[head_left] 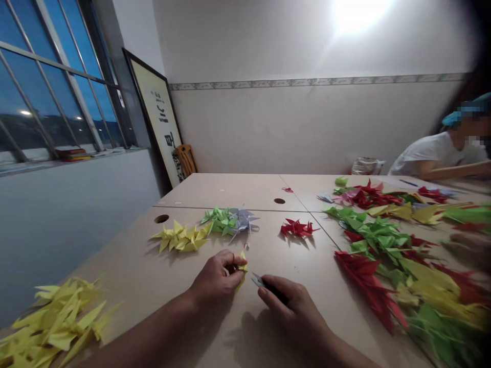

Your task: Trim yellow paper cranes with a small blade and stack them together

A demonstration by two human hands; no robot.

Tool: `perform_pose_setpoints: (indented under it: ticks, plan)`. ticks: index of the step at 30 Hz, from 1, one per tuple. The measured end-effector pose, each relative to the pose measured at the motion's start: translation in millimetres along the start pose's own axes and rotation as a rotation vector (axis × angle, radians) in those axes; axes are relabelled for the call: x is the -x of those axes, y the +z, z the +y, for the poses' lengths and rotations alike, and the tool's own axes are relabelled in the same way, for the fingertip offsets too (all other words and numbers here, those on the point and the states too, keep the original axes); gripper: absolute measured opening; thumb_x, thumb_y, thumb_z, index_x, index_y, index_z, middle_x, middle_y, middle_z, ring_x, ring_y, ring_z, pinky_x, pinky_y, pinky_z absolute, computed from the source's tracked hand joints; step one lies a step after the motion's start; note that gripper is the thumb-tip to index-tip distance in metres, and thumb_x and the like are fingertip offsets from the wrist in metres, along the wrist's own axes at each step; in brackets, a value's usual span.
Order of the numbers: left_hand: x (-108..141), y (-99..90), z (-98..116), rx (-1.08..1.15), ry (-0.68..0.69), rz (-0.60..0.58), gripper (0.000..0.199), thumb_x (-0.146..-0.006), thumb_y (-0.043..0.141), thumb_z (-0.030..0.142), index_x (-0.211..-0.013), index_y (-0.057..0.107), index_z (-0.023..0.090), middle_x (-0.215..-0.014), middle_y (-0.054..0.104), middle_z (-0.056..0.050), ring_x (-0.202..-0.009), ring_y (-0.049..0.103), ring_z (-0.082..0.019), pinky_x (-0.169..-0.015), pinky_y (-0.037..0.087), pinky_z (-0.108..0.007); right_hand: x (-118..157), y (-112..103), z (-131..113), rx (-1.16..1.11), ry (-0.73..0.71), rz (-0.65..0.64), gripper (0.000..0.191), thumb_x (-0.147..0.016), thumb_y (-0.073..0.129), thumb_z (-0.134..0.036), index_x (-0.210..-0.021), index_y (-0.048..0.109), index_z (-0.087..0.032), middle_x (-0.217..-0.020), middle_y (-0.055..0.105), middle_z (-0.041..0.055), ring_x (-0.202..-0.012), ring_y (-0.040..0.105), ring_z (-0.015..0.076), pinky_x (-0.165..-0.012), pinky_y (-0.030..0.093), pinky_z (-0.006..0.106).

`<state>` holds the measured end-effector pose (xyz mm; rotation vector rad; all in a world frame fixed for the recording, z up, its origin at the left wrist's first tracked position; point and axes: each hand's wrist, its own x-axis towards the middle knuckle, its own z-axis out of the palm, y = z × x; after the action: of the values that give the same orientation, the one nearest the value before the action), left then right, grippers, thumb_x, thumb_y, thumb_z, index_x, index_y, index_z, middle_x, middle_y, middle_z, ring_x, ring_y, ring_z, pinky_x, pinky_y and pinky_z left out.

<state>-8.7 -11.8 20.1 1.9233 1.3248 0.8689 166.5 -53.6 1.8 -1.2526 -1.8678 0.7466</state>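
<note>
My left hand (217, 276) is pinching a small yellow folded paper crane (242, 268), and my fingers hide part of it. My right hand (291, 309) grips a black-handled tool with a short metal blade (268, 285), perhaps small scissors, with its tip close to the yellow paper but apart from it. Just ahead of my hands lie small heaps of yellow (180, 237), green (220, 221), pale grey (242, 221) and red (297, 228) paper cranes. A larger yellow heap (53, 322) lies at the lower left.
The beige table (230, 191) has round holes and seams. A big mixed heap of paper cranes (402, 266) covers its right side. A co-worker (441, 153) sits at the far right, and another person's hand (470, 250) reaches in. A floor lies beyond the left edge.
</note>
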Motion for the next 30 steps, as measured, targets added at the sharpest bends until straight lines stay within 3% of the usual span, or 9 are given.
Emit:
perform_pose_setpoints:
  ticks: [5,12,18,21,25,27,30]
  plan:
    - [-1,10.7,-3,0.080,0.023,0.027,0.020,-0.068,0.054,0.022,-0.085,0.064,0.017,-0.073,0.056,-0.002,-0.063,0.051,-0.012,-0.058,0.040,-0.023,-3,3,4,0.064,-0.020,-0.013,0.023,-0.082,0.045,-0.030,-0.070,0.059,-0.016,-0.062,0.057,-0.0012,-0.058,0.050,0.0114,-0.055,0.036,0.019]
    - [3,10.8,-8,0.147,0.076,-0.063,0.015,-0.071,0.054,0.022,-0.081,0.064,0.018,-0.074,0.055,-0.004,-0.067,0.052,-0.013,-0.060,0.041,-0.024,-6,5,7,0.072,-0.023,-0.052,0.023,-0.084,0.042,-0.028,-0.076,0.059,-0.016,-0.064,0.057,-0.0011,-0.058,0.050,0.0106,-0.054,0.035,0.018]
    - [2,12.3,-11,0.256,0.026,-0.059,0.014,-0.069,0.059,0.026,-0.078,0.066,0.018,-0.074,0.056,-0.004,-0.070,0.053,-0.014,-0.064,0.042,-0.025,-5,6,6,0.054,-0.012,-0.058,0.028,-0.085,0.040,-0.030,-0.072,0.060,-0.016,-0.063,0.057,-0.0009,-0.059,0.051,0.0115,-0.056,0.036,0.019]
    - [-1,12.9,-11,0.547,-0.123,-0.028,0.016,-0.067,0.063,0.027,-0.078,0.063,0.016,-0.072,0.058,-0.002,-0.067,0.053,-0.011,-0.063,0.041,-0.022,-6,5,7,0.022,0.028,-0.029,0.027,-0.084,0.041,-0.032,-0.075,0.060,-0.016,-0.066,0.059,-0.0004,-0.061,0.052,0.0123,-0.057,0.037,0.019]
    - [-5,9.1,-10,1.078,-0.455,0.019,0.019,-0.063,0.067,0.022,-0.078,0.055,0.017,-0.065,0.058,0.002,-0.056,0.054,-0.007,-0.053,0.040,-0.018,-6,3,9,-0.015,0.067,0.002,0.028,-0.083,0.043,-0.036,-0.077,0.060,-0.016,-0.063,0.056,-0.0009,-0.060,0.050,0.0126,-0.055,0.037,0.019]
    - [-6,6.4,-9,1.218,-0.565,0.024,0.022,-0.064,0.067,0.018,-0.080,0.052,0.019,-0.065,0.059,0.003,-0.056,0.057,-0.008,-0.050,0.039,-0.017,-6,4,10,-0.021,0.063,-0.007,0.029,-0.083,0.042,-0.037,-0.074,0.059,-0.016,-0.062,0.054,-0.0012,-0.059,0.048,0.0124,-0.054,0.036,0.019]
    - [-4,4.4,-8,1.263,-0.616,0.001,0.021,-0.067,0.064,0.016,-0.082,0.050,0.020,-0.069,0.061,0.003,-0.058,0.060,-0.009,-0.051,0.040,-0.018,-6,4,10,-0.025,0.055,-0.020,0.029,-0.084,0.042,-0.037,-0.074,0.059,-0.015,-0.060,0.052,-0.0017,-0.057,0.047,0.0119,-0.054,0.036,0.019]
